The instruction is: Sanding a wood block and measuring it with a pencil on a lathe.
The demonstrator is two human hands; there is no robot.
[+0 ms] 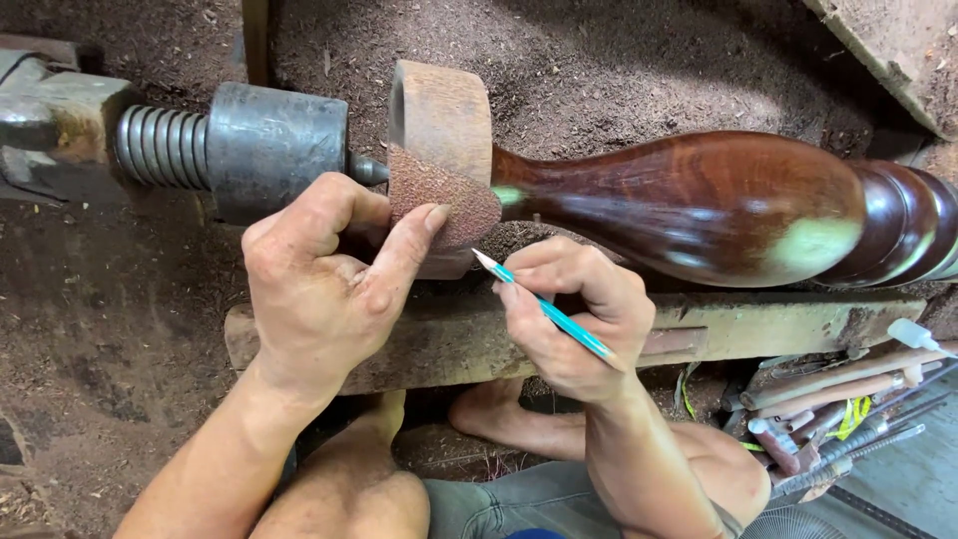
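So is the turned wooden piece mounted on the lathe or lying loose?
Mounted: the turned wooden piece lies horizontal above the bench, its pale end block against the lathe's metal centre point.

A heap of long-handled tools (848,419) lies at four o'clock, a sawdust-strewn floor (100,329) spreads at nine o'clock.

woodturning workshop: lathe (230,150), sawdust floor (90,379), turned wooden spindle (699,205), chisels (848,409).
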